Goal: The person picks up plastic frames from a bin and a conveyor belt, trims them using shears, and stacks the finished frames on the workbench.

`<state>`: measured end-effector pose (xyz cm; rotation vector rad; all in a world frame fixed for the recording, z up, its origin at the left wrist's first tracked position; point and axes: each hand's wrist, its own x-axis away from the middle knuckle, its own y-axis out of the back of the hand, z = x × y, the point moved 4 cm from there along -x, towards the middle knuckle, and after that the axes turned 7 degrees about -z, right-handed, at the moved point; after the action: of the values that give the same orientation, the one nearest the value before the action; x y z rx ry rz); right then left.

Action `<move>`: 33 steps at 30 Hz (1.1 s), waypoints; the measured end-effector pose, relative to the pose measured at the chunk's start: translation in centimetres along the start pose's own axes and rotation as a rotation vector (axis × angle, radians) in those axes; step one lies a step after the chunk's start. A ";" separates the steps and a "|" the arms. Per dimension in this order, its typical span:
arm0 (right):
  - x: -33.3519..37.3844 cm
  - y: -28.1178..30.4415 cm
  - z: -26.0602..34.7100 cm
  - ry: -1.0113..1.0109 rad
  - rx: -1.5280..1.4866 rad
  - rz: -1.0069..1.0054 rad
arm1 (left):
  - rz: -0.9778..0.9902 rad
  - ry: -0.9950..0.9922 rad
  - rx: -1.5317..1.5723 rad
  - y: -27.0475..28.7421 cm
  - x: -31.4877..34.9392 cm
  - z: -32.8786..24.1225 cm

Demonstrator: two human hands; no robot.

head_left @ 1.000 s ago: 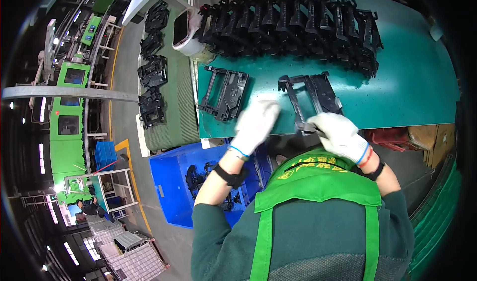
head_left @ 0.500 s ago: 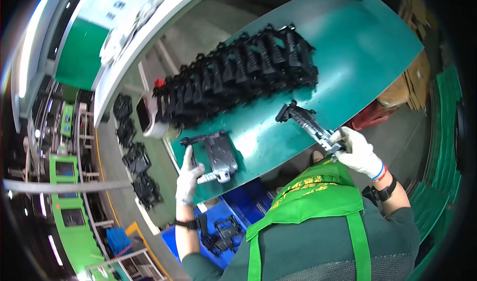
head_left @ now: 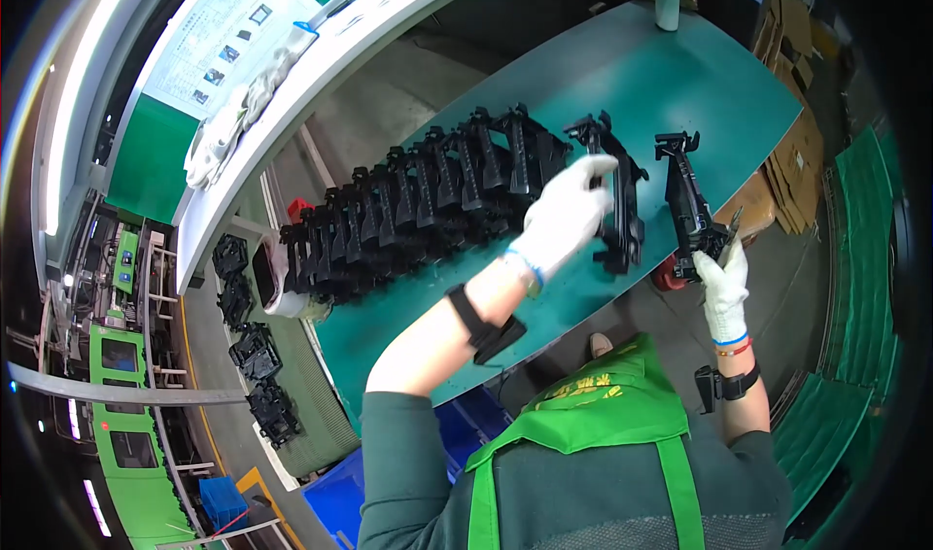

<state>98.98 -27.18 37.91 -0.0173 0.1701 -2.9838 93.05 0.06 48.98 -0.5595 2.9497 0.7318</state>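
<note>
My left hand [head_left: 569, 215], in a white glove, reaches across the table and is closed on a black plastic frame [head_left: 625, 205] at the right end of the row. That frame stands upright, slightly apart from the others. My right hand [head_left: 724, 288], also gloved, grips a second black plastic frame [head_left: 686, 195] near the table's right edge. A slim metal tool [head_left: 736, 222] sticks up from the same hand; its kind is unclear. Left of my left hand, several similar black frames [head_left: 418, 186] stand closely side by side on the green table [head_left: 573, 84].
A pale green bottle [head_left: 667, 1] stands at the table's far end. Flattened cardboard [head_left: 792, 176] lies beyond the right edge. More black parts [head_left: 255, 351] sit on a strip at the left. A blue bin [head_left: 335, 497] is below the near edge, partly behind my left arm.
My left hand has swung right and away from me, from the table's near left to the row's end. The frame lying there has gone from view. My right hand's frame has turned more upright.
</note>
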 end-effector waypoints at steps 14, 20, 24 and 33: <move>-5.9 -9.5 -4.1 -0.044 -0.127 0.188 | -0.110 0.078 -0.683 2.9 -11.0 6.9; -10.5 -14.1 -6.3 0.197 0.118 0.399 | -0.109 -0.076 -0.935 4.9 -5.9 1.6; -10.1 -14.7 -3.5 0.431 0.325 0.337 | -0.035 0.026 -1.064 6.2 -3.0 0.5; -10.0 -16.1 -2.9 0.120 0.448 0.422 | 0.148 -0.022 -1.221 4.9 -2.6 2.6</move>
<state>106.40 -9.50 36.86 0.2198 -0.4293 -2.5344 93.65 6.18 49.20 -0.3130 2.1871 2.4778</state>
